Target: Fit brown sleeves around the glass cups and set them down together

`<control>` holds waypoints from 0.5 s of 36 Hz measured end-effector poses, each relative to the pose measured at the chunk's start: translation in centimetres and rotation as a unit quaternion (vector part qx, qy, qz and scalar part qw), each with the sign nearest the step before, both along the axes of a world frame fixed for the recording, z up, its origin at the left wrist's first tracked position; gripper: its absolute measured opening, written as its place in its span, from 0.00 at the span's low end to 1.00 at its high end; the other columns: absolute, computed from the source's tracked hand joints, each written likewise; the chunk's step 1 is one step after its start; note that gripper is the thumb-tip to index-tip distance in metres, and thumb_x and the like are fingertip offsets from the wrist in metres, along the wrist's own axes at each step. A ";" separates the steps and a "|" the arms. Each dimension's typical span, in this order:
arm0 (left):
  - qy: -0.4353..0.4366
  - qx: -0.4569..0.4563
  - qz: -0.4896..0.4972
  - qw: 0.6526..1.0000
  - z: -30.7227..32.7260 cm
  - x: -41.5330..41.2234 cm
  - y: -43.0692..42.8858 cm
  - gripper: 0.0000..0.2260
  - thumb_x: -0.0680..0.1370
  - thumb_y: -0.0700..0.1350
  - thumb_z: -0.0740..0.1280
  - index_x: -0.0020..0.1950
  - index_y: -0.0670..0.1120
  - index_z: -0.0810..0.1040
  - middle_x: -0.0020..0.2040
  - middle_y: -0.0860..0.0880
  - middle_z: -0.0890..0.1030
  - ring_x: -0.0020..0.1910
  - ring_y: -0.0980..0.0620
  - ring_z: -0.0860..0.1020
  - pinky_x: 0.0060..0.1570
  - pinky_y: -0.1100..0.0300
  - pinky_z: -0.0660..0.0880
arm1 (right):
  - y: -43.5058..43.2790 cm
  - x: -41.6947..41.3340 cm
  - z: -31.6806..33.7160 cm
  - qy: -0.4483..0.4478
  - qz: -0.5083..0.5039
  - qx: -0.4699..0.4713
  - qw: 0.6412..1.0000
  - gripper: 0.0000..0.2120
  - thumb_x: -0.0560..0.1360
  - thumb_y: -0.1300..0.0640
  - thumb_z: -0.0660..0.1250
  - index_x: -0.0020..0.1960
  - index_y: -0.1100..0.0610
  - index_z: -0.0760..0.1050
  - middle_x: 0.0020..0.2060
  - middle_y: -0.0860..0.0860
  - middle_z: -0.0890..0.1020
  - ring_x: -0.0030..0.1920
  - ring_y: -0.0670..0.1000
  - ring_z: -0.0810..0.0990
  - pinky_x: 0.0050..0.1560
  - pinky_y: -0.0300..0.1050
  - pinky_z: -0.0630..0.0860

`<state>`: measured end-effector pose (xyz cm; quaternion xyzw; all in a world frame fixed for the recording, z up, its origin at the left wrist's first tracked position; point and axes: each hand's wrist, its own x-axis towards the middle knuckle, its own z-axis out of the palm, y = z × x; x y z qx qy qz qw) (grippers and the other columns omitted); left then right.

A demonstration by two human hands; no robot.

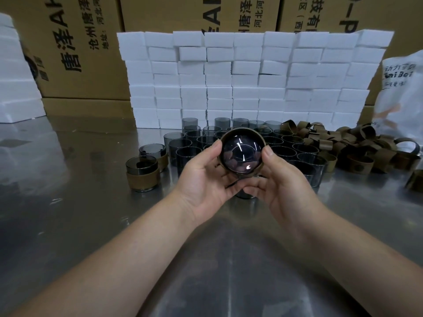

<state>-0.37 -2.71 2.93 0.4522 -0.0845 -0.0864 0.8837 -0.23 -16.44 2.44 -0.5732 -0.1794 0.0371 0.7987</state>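
Both hands hold one smoky glass cup (242, 153) in the air, its round base turned toward me. A brown sleeve (240, 131) rings the cup. My left hand (206, 177) grips its left side and my right hand (281, 179) grips its right side, fingers curled underneath. Behind the held cup stands a crowd of bare grey glass cups (286, 152). Two sleeved cups (143, 172) stand together on the left of the steel table (80, 213). A heap of loose brown sleeves (357, 145) lies at the right.
A wall of stacked white foam blocks (247, 76) stands behind the cups. Cardboard boxes (80, 42) fill the back. More white foam (13, 76) sits at far left, and a white plastic bag (400, 92) at far right.
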 end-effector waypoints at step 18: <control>-0.024 -0.017 0.006 1.000 0.1 0.0 -0.2 0.24 0.68 0.52 0.63 0.61 0.43 0.74 0.62 0.39 0.75 0.56 0.44 0.74 0.51 0.53 0.71 | -0.2 0.3 -0.4 -0.054 0.016 0.004 0.998 0.11 0.70 0.53 0.66 0.51 0.50 0.80 0.45 0.49 0.84 0.40 0.48 0.83 0.42 0.38 0.79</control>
